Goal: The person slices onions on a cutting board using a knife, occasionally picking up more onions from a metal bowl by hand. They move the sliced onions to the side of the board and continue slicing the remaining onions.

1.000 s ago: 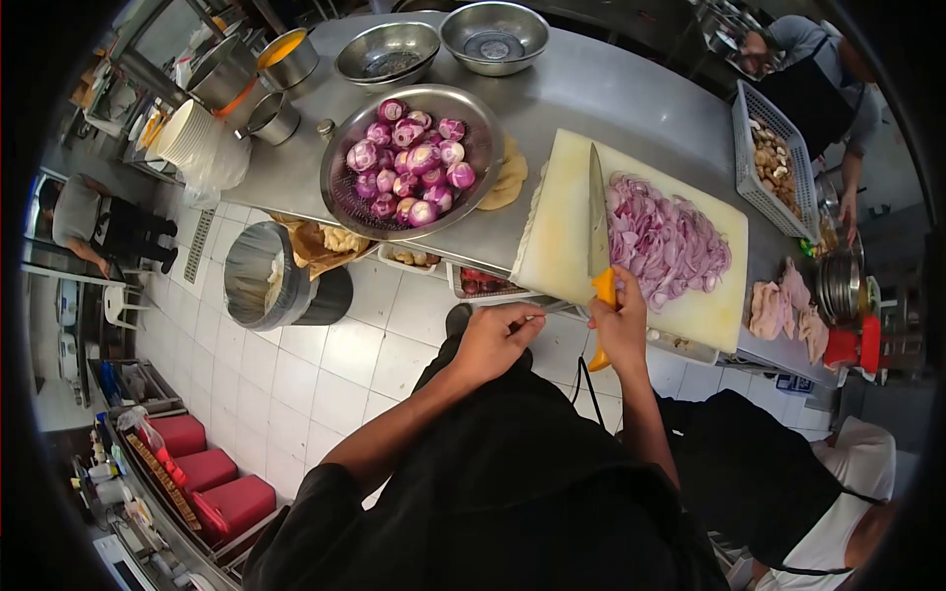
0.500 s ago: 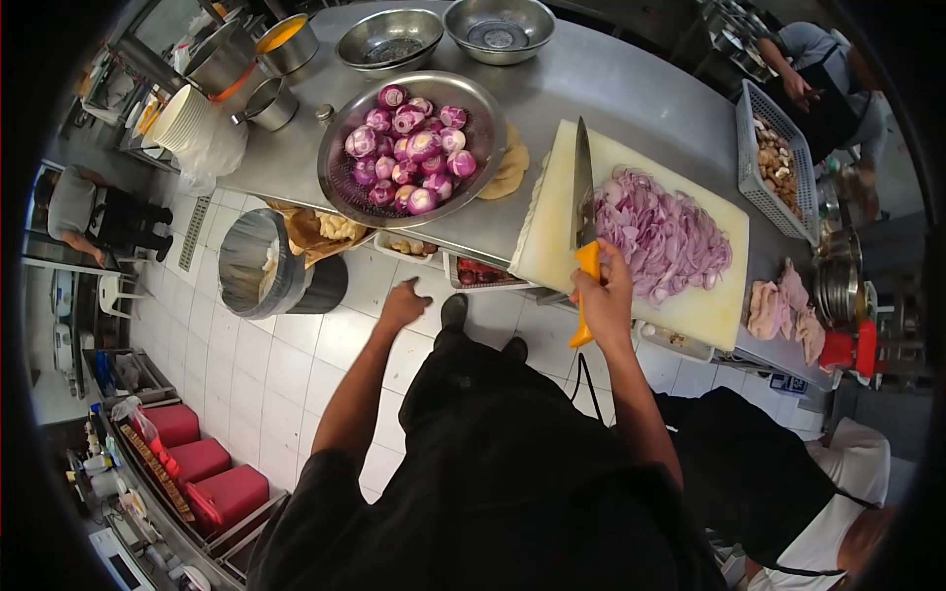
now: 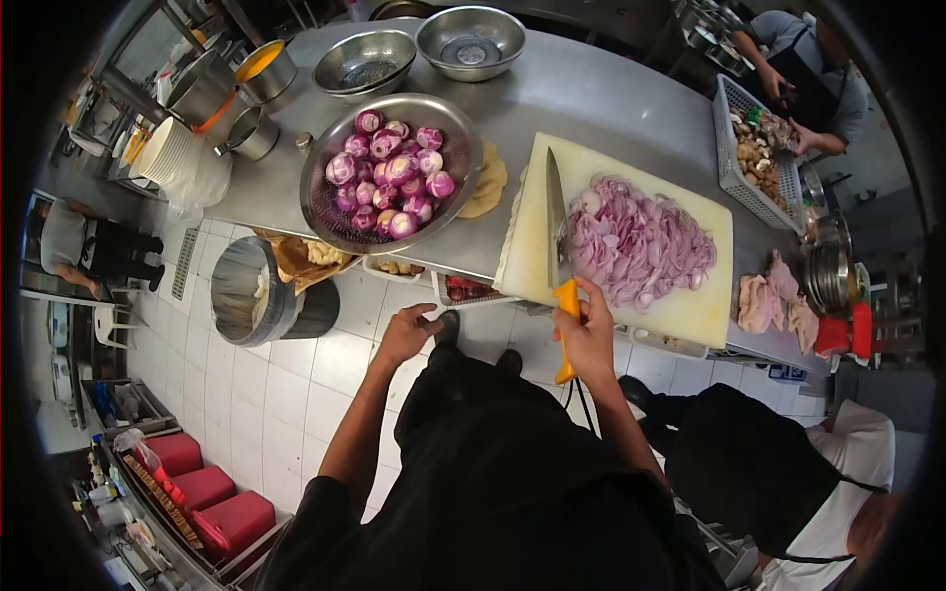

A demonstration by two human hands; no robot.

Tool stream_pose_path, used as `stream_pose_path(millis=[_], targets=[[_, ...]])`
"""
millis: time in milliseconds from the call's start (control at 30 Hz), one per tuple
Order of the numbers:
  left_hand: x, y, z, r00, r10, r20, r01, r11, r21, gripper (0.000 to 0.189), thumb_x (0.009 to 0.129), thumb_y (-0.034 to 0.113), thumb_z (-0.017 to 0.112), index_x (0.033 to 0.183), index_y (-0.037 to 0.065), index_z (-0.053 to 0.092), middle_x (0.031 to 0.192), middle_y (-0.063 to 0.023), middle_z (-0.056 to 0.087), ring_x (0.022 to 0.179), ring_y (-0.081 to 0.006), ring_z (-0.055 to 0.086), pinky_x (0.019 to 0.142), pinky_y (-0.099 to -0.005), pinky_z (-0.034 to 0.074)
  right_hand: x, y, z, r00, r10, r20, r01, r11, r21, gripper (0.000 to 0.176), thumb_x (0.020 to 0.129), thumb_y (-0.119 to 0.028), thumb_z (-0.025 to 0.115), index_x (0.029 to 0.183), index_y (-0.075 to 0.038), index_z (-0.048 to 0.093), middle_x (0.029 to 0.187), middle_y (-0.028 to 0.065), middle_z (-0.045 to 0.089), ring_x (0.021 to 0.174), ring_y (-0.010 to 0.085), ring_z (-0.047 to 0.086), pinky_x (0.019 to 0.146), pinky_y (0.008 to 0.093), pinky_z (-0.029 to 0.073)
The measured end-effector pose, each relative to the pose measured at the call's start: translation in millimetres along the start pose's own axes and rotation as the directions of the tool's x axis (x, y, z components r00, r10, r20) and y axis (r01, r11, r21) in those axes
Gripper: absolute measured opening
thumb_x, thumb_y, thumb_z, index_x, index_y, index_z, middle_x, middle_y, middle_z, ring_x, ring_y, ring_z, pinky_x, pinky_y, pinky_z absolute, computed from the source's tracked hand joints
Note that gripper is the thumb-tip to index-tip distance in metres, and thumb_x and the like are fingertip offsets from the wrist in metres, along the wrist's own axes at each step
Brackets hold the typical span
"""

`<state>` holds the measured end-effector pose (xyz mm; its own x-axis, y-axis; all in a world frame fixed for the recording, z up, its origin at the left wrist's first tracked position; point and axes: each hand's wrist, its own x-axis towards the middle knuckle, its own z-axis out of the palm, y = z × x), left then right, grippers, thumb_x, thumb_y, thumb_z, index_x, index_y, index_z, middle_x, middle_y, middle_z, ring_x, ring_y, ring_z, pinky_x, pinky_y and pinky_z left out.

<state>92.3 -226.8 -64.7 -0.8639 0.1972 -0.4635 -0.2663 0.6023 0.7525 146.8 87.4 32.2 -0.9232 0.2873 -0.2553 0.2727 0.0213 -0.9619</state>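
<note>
My right hand grips the yellow handle of a chef's knife. The blade lies along the left part of a pale cutting board, its tip pointing away from me. Right beside the blade spreads a pile of sliced red onions. My left hand hangs in the air short of the counter's front edge, holding nothing, fingers loosely bent and apart. Left of the board, a steel colander holds several peeled whole red onions.
Two steel bowls stand at the counter's back, and a grey basket of mushrooms at the right, with a co-worker's hands at it. Raw meat pieces lie near the right end. A lined bin stands left; another person is close on my right.
The view has shifted slightly, so the counter appears lower and further left. My left hand has moved a little rightward, its fingers more bent. The co-worker's hand now reaches the mushroom basket.
</note>
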Motion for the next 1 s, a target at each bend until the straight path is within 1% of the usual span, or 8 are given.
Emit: stream_pose_path(millis=[100,167,333,500,533,633,833,1000], targets=[[-16,55,-8,0.996,0.077,0.036,-0.075,0.996,-0.040,0.049,0.093,0.027,0.076,0.135,0.002,0.067,0.088,-0.0105,0.072,0.079,-0.0148,0.066,0.076,-0.0317,0.054,4,3,-6,0.999,0.001,-0.042,-0.002,1.000,-0.020,0.058,0.090,0.003,0.063,0.146,0.000,0.045,0.086,0.0060,0.065,0.065,0.0107,0.060,0.060,0.0272,0.053],[-25,86,-15,0.987,0.151,0.056,-0.141,0.978,-0.151,0.041,0.095,0.018,0.075,0.132,0.002,0.068,0.091,-0.0053,0.071,0.082,-0.0120,0.063,0.079,-0.0291,0.053,8,7,-15,0.997,-0.011,-0.075,0.008,0.999,-0.038,0.058,0.090,0.003,0.062,0.146,-0.001,0.046,0.087,0.0060,0.065,0.067,0.0105,0.061,0.060,0.0272,0.055],[-32,148,-46,0.947,0.301,-0.110,-0.321,0.880,-0.350,0.036,0.091,0.004,0.076,0.126,-0.002,0.070,0.097,-0.0070,0.073,0.088,-0.0112,0.065,0.078,-0.0285,0.053,18,3,-25,0.994,-0.041,-0.106,0.029,0.994,-0.107,0.056,0.090,0.003,0.062,0.145,-0.003,0.049,0.088,0.0063,0.066,0.070,0.0103,0.062,0.061,0.0280,0.058],[-1,150,-94,0.765,0.397,-0.507,-0.511,0.853,-0.104,0.034,0.087,0.000,0.079,0.121,-0.002,0.073,0.095,-0.0049,0.067,0.080,-0.0096,0.060,0.075,-0.0253,0.051,21,-6,-24,0.989,-0.033,-0.143,0.014,0.991,-0.130,0.057,0.089,0.004,0.062,0.145,-0.003,0.050,0.087,0.0064,0.065,0.069,0.0112,0.062,0.060,0.0289,0.058],[3,146,-104,0.739,0.383,-0.554,-0.549,0.819,-0.168,0.036,0.087,0.000,0.080,0.121,-0.002,0.072,0.100,-0.0060,0.067,0.082,-0.0109,0.060,0.076,-0.0265,0.052,21,-7,-25,0.988,-0.041,-0.150,0.020,0.990,-0.141,0.057,0.089,0.004,0.062,0.145,-0.002,0.050,0.087,0.0065,0.065,0.068,0.0115,0.062,0.059,0.0290,0.057],[5,136,-138,0.682,0.332,-0.652,-0.509,0.855,-0.097,0.037,0.086,0.001,0.080,0.122,-0.003,0.072,0.105,-0.0074,0.068,0.088,-0.0132,0.062,0.079,-0.0282,0.054,21,-10,-24,0.984,-0.057,-0.171,0.025,0.982,-0.187,0.057,0.089,0.004,0.061,0.145,-0.002,0.050,0.087,0.0076,0.065,0.067,0.0117,0.061,0.058,0.0282,0.054],[14,129,-182,0.670,0.322,-0.669,-0.359,0.929,0.087,0.044,0.081,0.001,0.082,0.123,0.000,0.072,0.110,-0.0102,0.069,0.098,-0.0181,0.065,0.084,-0.0307,0.054,18,-21,-23,0.986,-0.034,-0.160,-0.004,0.974,-0.226,0.057,0.088,0.006,0.061,0.144,-0.001,0.051,0.086,0.0066,0.064,0.066,0.0110,0.059,0.059,0.0266,0.050],[55,121,-205,0.647,0.521,-0.556,-0.354,0.852,0.386,0.052,0.074,0.003,0.083,0.125,0.003,0.071,0.122,-0.0167,0.067,0.107,-0.0338,0.067,0.092,-0.0388,0.054,19,-25,-13,0.988,-0.082,-0.128,0.039,0.950,-0.311,0.055,0.088,0.007,0.060,0.143,-0.001,0.051,0.084,0.0050,0.063,0.065,0.0099,0.057,0.059,0.0257,0.047]])
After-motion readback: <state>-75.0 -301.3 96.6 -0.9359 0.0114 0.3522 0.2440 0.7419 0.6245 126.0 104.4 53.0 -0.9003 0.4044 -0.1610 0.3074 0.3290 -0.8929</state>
